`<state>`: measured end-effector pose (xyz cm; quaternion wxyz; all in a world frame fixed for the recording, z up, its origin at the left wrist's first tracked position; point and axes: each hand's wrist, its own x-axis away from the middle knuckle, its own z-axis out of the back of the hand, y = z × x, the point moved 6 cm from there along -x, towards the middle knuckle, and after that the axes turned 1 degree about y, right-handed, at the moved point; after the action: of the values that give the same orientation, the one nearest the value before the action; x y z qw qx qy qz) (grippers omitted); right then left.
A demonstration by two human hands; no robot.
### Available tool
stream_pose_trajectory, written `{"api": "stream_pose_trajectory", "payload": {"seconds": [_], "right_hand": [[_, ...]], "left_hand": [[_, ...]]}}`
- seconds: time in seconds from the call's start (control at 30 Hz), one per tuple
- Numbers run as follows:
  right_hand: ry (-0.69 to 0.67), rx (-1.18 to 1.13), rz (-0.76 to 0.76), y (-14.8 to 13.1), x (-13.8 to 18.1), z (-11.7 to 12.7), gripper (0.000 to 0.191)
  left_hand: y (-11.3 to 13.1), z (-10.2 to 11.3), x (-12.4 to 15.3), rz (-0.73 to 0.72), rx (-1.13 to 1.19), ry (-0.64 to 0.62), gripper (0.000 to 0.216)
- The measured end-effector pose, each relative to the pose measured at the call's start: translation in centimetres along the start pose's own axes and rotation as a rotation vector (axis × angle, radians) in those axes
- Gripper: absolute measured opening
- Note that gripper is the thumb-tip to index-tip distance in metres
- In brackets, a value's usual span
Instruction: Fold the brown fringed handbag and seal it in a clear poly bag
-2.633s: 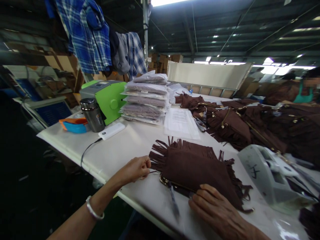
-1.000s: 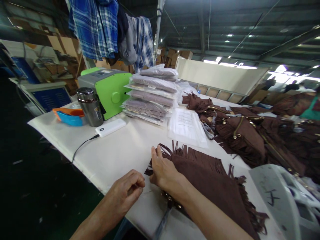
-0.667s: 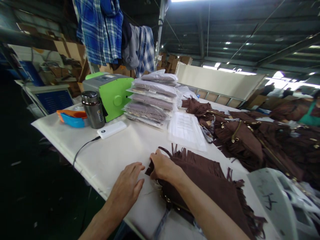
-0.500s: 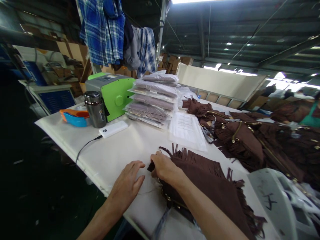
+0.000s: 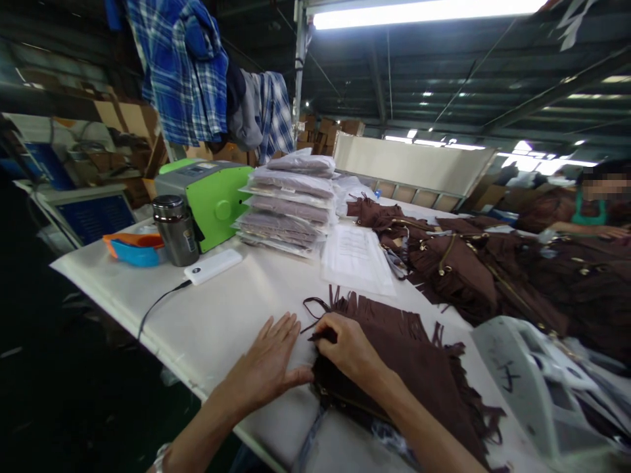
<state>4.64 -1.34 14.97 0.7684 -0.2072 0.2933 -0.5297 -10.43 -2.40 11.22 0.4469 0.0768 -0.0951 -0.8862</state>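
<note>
A dark brown fringed bag (image 5: 409, 355) lies on the white table in front of me, its zip along the near edge and fringe along the far and right sides. My right hand (image 5: 345, 345) is closed in a pinch at the bag's left end, with a small dark tip of it showing between the fingers. Beside it, my left hand (image 5: 271, 364) is open, palm down with fingers spread, its thumb close to the bag's left edge. A thin dark cord loop (image 5: 315, 304) sticks out from the bag's far left corner.
Beyond stand a stack of bagged goods (image 5: 290, 203), printed sheets (image 5: 357, 259), a green machine (image 5: 221, 203), a steel flask (image 5: 176, 230) and a white power bank (image 5: 213, 266). More brown bags (image 5: 458, 269) heap at right, near a grey-white device (image 5: 532, 387). A person sits far right.
My left hand has moved right and flattened with its fingers spread. My right hand has shifted slightly right, still pinching the bag's end. The view has tilted up and turned right a little.
</note>
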Motion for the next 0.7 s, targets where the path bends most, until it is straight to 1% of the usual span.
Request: {"api": "stream_pose_trajectory", "payload": {"seconds": [0.1, 0.2, 0.27, 0.37, 0.47, 0.57, 0.63, 0.7], "right_hand": [[0.126, -0.155, -0.095, 1.9, 2.5, 1.9, 0.017], [0.181, -0.205, -0.167, 3.1, 4.3, 3.0, 0.015], [0.209, -0.232, -0.184, 3.4, 5.1, 3.4, 0.015], [0.245, -0.295, -0.205, 3.8, 5.9, 3.8, 0.015], [0.286, -0.341, -0.241, 4.6, 6.7, 4.3, 0.015], [0.317, -0.363, -0.298, 6.2, 7.9, 5.1, 0.011], [0.31, -0.385, -0.349, 7.3, 8.7, 5.5, 0.009], [0.301, -0.384, -0.362, 7.6, 9.4, 5.9, 0.009]], "left_hand": [[1.9, -0.7, -0.9, -0.053, 0.009, -0.079, 0.087], [3.3, -2.2, -1.4, -0.061, 0.032, -0.139, 0.088], [4.1, -2.9, -1.6, -0.053, 0.072, -0.128, 0.088], [5.3, -3.5, -1.9, -0.04, 0.17, -0.078, 0.092], [6.6, -4.1, -2.2, 0.003, 0.27, -0.062, 0.095], [7.7, -4.2, -2.6, 0.043, 0.306, -0.06, 0.097], [8.3, -3.8, -2.7, 0.039, 0.344, -0.057, 0.095], [8.6, -3.0, -2.9, 0.03, 0.44, -0.075, 0.091]]}}
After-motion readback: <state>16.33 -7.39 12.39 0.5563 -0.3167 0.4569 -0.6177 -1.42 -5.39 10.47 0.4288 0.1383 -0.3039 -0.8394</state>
